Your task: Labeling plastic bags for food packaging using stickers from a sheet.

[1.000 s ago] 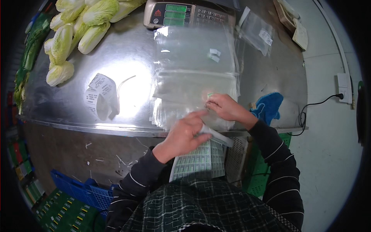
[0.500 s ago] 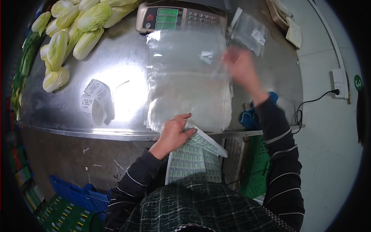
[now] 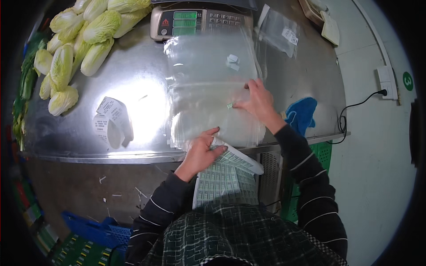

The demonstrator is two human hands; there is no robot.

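Observation:
My left hand (image 3: 202, 153) pinches the top of a sheet of small green labels (image 3: 222, 188) at the table's front edge. The sheet hangs over my lap, its upper right corner curled back to show the white underside. Over a stack of clear plastic bags (image 3: 199, 102), my right hand (image 3: 259, 101) is closed, with a small green label (image 3: 230, 106) at its thumb tip. Whether that label touches the top bag, I cannot tell. Farther up the stack lie a few small pale label pieces (image 3: 233, 59).
Behind the bags stands a scale (image 3: 199, 22) with green displays. Several napa cabbages (image 3: 100, 26) are heaped at the far left, above a curled strip of printed labels (image 3: 108, 122). A blue glove (image 3: 301, 115) and another clear bag (image 3: 279, 33) lie at the right.
My right hand has come down and left from beside the upper bags to the middle of the stack, a small green label now visible at its fingertips. My left hand keeps holding the sheet.

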